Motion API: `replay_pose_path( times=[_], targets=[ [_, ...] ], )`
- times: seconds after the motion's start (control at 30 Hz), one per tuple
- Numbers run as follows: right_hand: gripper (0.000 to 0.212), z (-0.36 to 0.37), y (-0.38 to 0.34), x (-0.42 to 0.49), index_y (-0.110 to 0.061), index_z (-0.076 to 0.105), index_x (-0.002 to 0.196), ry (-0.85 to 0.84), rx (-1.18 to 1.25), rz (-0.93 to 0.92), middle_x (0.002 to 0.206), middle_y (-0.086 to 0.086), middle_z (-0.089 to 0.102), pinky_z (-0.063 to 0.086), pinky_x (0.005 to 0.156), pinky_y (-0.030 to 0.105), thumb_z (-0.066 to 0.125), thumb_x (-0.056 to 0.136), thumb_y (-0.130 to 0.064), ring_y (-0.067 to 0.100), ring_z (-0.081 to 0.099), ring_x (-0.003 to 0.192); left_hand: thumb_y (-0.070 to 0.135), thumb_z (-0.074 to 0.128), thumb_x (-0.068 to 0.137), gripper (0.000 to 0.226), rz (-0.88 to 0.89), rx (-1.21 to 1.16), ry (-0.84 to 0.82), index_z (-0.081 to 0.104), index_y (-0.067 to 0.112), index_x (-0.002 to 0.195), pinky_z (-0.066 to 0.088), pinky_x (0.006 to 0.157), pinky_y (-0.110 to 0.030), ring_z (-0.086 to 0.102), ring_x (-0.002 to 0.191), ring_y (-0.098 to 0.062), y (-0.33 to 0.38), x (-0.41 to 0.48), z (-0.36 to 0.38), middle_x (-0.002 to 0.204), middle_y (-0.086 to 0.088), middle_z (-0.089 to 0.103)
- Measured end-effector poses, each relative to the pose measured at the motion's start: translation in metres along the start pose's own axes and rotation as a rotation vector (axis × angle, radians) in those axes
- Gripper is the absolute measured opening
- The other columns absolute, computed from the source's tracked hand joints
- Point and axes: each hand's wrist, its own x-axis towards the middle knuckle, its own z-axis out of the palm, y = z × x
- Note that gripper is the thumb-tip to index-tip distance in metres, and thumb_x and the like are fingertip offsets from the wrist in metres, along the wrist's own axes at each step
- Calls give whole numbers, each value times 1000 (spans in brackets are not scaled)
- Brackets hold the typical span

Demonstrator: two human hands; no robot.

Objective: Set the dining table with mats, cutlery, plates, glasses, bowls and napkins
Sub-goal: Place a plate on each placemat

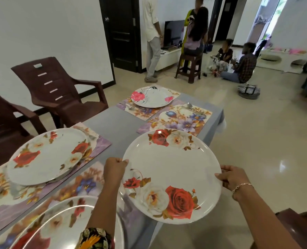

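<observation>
holding a large white plate [172, 175] printed with red and white roses, a person grips it by its opposite rims with both hands. the left hand [115, 168] is closed on the plate's left edge, thumb on top of the rim. the right hand [232, 177] is closed on the right edge, fingers curled under and thumb over; a thin bracelet [241, 186] sits on that wrist. the plate is held in the air above the near right corner of the grey table [119, 128], partly over the table edge and partly over the tiled floor [247, 133].

four floral mats lie on the table. the far right mat [183, 120] just beyond the held plate is bare of a plate, with a spoon [189, 105] at its far edge. the far left mat [131, 112] carries a plate with a pink flower [151, 97] and some cutlery beside it, too blurred to tell apart. the near left mat [99, 146] carries a rose plate [47, 157]. the nearest mat [88, 178] carries another rose plate [59, 225], partly hidden behind the left forearm.

two brown plastic chairs [59, 90] stand along the table's left side. further back in the room, several people stand or sit on the floor near a television [173, 32] and a wooden stool [189, 66].
</observation>
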Motion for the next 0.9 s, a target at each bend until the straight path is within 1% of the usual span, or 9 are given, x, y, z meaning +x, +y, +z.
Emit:
replay_pose_path(
  times=[0.07, 0.17, 0.3, 0.4, 0.5, 0.57, 0.63, 0.8, 0.9],
  targets=[
    [29, -6, -9, 30, 2, 58, 94, -6, 0, 8, 72, 11, 62, 52, 41, 19, 51, 76, 25, 25, 58, 62, 6, 64, 85, 50, -3, 0, 5, 32, 14, 46, 28, 55, -27, 32, 48, -19, 10, 15, 23, 47, -3, 32],
    [32, -11, -23, 81, 4, 58, 98, -20, -22, 13, 65, 8, 65, 51, 40, 19, 51, 75, 26, 22, 61, 58, 10, 64, 86, 41, -42, -29, -1, 43, 10, 50, 39, 58, -29, 50, 54, -25, 23, 46, 59, 53, -8, 49],
    [33, -4, -49, 156, 3, 58, 97, -20, -68, 43, 52, 1, 65, 49, 38, 18, 51, 74, 27, 16, 61, 47, 12, 67, 84, 30, -102, -45, 7, 52, 7, 57, 53, 69, -44, 65, 72, -35, 41, 98, 105, 72, -19, 65],
    [36, 5, -72, 211, 4, 57, 100, -18, -115, 81, 47, -1, 64, 48, 36, 18, 49, 75, 28, 12, 61, 41, 12, 67, 83, 30, -141, -21, 17, 51, 7, 58, 54, 74, -49, 65, 73, -35, 53, 138, 135, 78, -24, 66],
    [35, 15, -88, 258, 7, 56, 103, -33, -170, 112, 61, 9, 63, 49, 36, 19, 48, 76, 28, 24, 60, 54, 13, 67, 83, 20, -186, -18, -22, 57, 6, 67, 55, 78, -50, 66, 82, -36, 63, 173, 160, 88, -22, 68],
    [35, 22, -97, 284, 11, 55, 106, -28, -205, 129, 73, 9, 59, 49, 36, 19, 49, 76, 27, 24, 55, 63, 13, 67, 82, 12, -187, -3, -39, 63, 2, 86, 55, 81, -49, 65, 88, -36, 69, 194, 173, 96, -19, 68],
    [37, 28, -104, 305, 12, 54, 110, -32, -232, 159, 75, 9, 58, 48, 35, 20, 49, 77, 27, 24, 53, 65, 11, 66, 83, 19, -197, 31, -49, 64, -1, 98, 55, 82, -47, 65, 90, -36, 76, 208, 182, 97, -17, 66],
    [38, 38, -118, 345, 12, 54, 114, -84, -287, 197, 71, 7, 59, 48, 35, 19, 50, 78, 26, 20, 58, 55, 16, 65, 84, 17, -254, 150, -54, 65, 0, 91, 53, 84, -40, 64, 93, -37, 86, 234, 199, 98, -22, 67],
    [39, 43, -124, 365, 12, 53, 114, -114, -328, 206, 68, 6, 60, 47, 33, 19, 51, 78, 25, 19, 61, 46, 17, 63, 85, 21, -307, 174, -33, 65, 1, 98, 45, 66, -27, 62, 100, -35, 90, 240, 210, 104, -20, 66]
  ],
)
